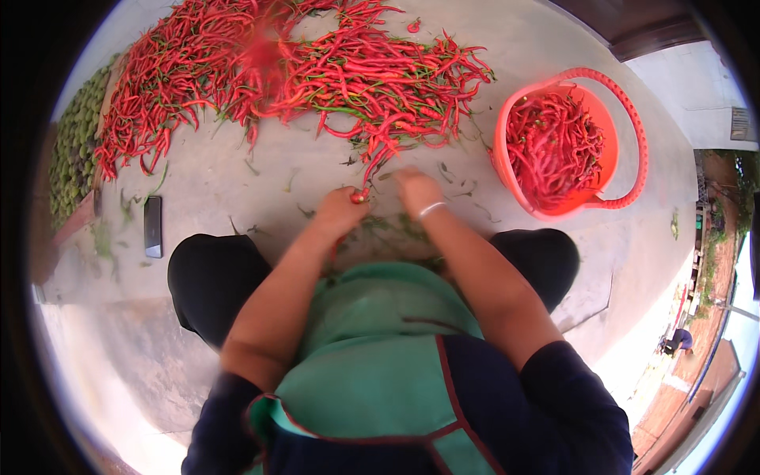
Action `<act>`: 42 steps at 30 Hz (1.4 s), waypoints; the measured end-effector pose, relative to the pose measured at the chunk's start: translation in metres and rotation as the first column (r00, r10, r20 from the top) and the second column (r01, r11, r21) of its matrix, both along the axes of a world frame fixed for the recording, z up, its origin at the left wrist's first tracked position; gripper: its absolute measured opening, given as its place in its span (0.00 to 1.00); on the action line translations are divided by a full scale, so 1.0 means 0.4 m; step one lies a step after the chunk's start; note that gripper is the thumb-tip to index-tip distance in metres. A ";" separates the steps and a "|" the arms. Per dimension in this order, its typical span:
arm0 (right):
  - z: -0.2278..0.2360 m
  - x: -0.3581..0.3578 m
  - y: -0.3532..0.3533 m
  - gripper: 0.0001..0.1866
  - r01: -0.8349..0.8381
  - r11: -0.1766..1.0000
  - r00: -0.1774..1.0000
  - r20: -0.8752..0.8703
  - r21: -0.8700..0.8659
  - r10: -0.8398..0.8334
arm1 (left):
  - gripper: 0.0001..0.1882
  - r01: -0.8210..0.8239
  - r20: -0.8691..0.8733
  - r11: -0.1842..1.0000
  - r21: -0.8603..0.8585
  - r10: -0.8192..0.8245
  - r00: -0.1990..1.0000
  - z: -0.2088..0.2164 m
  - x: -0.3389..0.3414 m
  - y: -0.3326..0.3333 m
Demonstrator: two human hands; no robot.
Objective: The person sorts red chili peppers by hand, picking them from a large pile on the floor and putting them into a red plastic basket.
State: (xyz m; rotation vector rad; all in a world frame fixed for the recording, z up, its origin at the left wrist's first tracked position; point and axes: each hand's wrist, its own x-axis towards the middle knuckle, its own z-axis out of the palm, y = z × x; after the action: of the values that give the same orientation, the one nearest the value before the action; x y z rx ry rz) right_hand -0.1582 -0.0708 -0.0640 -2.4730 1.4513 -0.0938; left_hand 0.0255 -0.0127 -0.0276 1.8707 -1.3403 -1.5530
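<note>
My left hand is closed around red chili peppers, with a pepper end showing at the thumb and a red tip below the fist. To its right, my right hand is bent inward, slightly blurred, its fingers drawn together. A small greenish bit shows at its fingertips; I cannot make out what it is. Just beyond both hands lies a large heap of long red chili peppers, some with green stems. Green stems are scattered on the floor between my forearms.
An orange-red basket with a raised handle stands at the right, holding red chili peppers. A dark phone lies on the concrete floor at the left. Green produce is piled at the far left. Another person bends down far off at the right.
</note>
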 end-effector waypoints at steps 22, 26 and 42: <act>0.244 0.028 0.134 0.10 -0.306 0.909 0.835 0.379 -0.283 0.399 | 0.12 -0.181 -0.738 0.861 0.476 0.503 0.450 0.042 -0.029 -0.005; 0.251 -0.010 0.135 0.10 0.237 0.922 0.597 0.703 0.306 -0.387 | 0.12 -0.144 -0.847 0.912 0.383 0.409 0.338 0.086 -0.018 0.000; 0.242 0.016 0.136 0.07 0.105 0.870 0.616 0.655 0.482 -0.437 | 0.08 -0.105 -0.757 0.932 0.346 0.344 0.556 0.133 -0.041 0.052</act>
State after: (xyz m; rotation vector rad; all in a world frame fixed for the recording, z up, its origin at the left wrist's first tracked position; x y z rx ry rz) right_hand -0.1516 -0.0164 0.0328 -1.5276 1.2664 -0.7229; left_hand 0.0091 0.0079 0.0255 1.0668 -0.4494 -2.1141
